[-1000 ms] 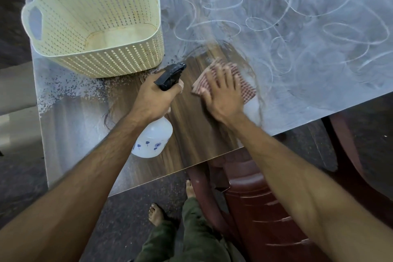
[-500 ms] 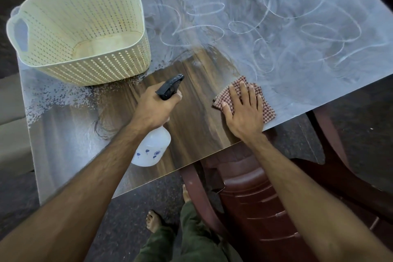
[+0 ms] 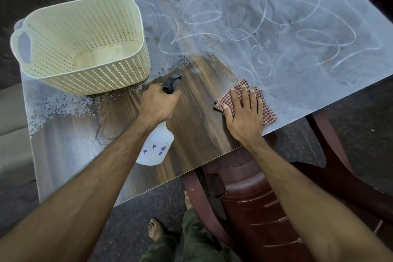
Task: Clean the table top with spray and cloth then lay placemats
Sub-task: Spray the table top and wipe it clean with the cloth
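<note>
My right hand lies flat, fingers spread, pressing the soft, limp cloth to the counter; it should bunch unless held flat. My left hand grips the spray bottle at its neck, the best hold; it looks light and rigid.

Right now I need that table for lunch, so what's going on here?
A person is partway through cleaning it. The left hand grips a white spray bottle, and the right hand presses a red checked cloth flat near the front edge. The wood of the table shows clean in front; the rest carries white smears. A cream basket stands at the left. No placemats are in view.
</note>
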Available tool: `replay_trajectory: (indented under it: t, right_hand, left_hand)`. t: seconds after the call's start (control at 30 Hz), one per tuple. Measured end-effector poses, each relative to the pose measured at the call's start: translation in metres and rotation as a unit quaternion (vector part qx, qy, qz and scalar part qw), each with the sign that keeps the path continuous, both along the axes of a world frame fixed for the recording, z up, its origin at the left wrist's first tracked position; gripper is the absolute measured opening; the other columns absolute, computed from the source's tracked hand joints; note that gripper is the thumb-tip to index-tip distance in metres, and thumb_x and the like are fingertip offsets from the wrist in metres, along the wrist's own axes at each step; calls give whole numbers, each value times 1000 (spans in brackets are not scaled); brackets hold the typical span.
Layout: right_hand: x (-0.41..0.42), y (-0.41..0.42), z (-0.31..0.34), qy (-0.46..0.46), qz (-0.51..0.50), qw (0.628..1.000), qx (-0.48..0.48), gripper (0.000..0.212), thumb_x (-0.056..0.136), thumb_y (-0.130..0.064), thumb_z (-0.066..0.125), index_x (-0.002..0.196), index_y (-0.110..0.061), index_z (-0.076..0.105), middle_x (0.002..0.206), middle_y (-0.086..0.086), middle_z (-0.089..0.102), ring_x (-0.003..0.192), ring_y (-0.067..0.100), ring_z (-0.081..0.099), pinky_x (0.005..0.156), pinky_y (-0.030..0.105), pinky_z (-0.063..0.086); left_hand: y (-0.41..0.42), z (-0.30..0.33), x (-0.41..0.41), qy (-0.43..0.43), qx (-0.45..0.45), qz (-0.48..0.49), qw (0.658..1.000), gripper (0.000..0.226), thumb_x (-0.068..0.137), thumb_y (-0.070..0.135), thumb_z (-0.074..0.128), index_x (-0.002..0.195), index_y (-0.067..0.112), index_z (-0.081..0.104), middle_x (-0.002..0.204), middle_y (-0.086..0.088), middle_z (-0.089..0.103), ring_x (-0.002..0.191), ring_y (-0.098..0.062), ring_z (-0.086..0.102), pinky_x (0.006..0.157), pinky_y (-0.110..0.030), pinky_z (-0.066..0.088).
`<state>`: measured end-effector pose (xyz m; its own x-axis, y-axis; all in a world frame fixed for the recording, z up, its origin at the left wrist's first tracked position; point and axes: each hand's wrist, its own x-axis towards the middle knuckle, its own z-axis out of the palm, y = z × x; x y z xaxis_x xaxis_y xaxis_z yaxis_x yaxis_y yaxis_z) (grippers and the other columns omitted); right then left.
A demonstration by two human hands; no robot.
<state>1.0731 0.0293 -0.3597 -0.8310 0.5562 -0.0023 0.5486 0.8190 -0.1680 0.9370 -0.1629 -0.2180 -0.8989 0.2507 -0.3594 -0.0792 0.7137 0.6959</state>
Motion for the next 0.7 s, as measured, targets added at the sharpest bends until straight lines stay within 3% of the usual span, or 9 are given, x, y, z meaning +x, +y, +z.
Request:
replay_trajectory:
  t: [0.1, 0.17, 0.3, 0.4, 0.5, 0.57, 0.63, 0.7]
  right_hand:
    - [0, -1, 0, -2, -3, 1000, 1, 62, 99, -54, 26, 155, -27, 31, 163, 7, 25, 151, 29, 18, 121, 50, 12]
    - [-1, -1, 0, -4, -7, 1000, 2, 62, 99, -54, 27, 155, -27, 32, 163, 6, 26, 151, 29, 18, 121, 49, 12]
    - [-1, -2, 0, 0, -11, 1000, -1, 61, 100, -54, 29, 154, -28, 33, 162, 6, 27, 151, 29, 19, 121, 50, 13]
    - [-1, -2, 0, 1, -11, 1000, -5, 61, 100, -54, 29, 154, -28, 33, 162, 6, 27, 151, 29, 19, 121, 51, 15]
    - [0, -2, 0, 1, -11, 1000, -10, 60, 100, -55, 29, 154, -28, 34, 162, 6, 27, 151, 29, 19, 121, 51, 16]
    - [4, -2, 1, -1, -10, 1000, -12, 61, 100, -55, 28, 154, -28, 34, 162, 6, 28, 151, 29, 19, 120, 50, 16]
    - [11, -1, 4, -5, -1, 1000, -13, 61, 100, -56, 27, 154, -29, 32, 162, 5, 28, 151, 29, 19, 121, 49, 15]
    - [19, 4, 6, -17, 7, 1000, -18, 63, 99, -58, 25, 156, -31, 28, 163, 4, 25, 151, 28, 18, 122, 48, 13]
  left_hand:
    - [11, 5, 2, -17, 8, -38, 999, 26, 90, 26, 63, 91, 1, 69, 79, -10, 71, 43, -11, 55, 42, -16, 43]
    - [22, 8, 4, -28, 33, -76, 996, 19, 90, 25, 64, 94, 7, 71, 85, -6, 75, 44, -5, 53, 40, -13, 42]
    - [46, 15, 4, -6, 52, -121, 991, 22, 90, 24, 64, 88, 2, 68, 73, -6, 71, 41, -5, 53, 44, -21, 46]
    - [59, 15, 3, 3, 47, -128, 991, 34, 89, 28, 64, 75, -2, 59, 62, -11, 59, 52, -22, 56, 62, -41, 54]
    - [62, 12, 2, -1, 45, -116, 992, 34, 88, 28, 64, 70, 0, 57, 59, -7, 54, 54, -23, 55, 67, -45, 55]
    - [60, 10, 1, -3, 45, -106, 993, 31, 89, 27, 64, 80, -3, 63, 64, -6, 63, 46, -15, 55, 55, -37, 54]
    - [55, 9, 1, -23, 56, -92, 994, 23, 91, 27, 63, 94, 5, 70, 78, -3, 73, 35, -3, 51, 42, -19, 45]
    - [47, 7, -2, -39, 67, -71, 994, 19, 92, 28, 63, 100, 12, 71, 85, 0, 75, 34, -2, 50, 40, -13, 42]
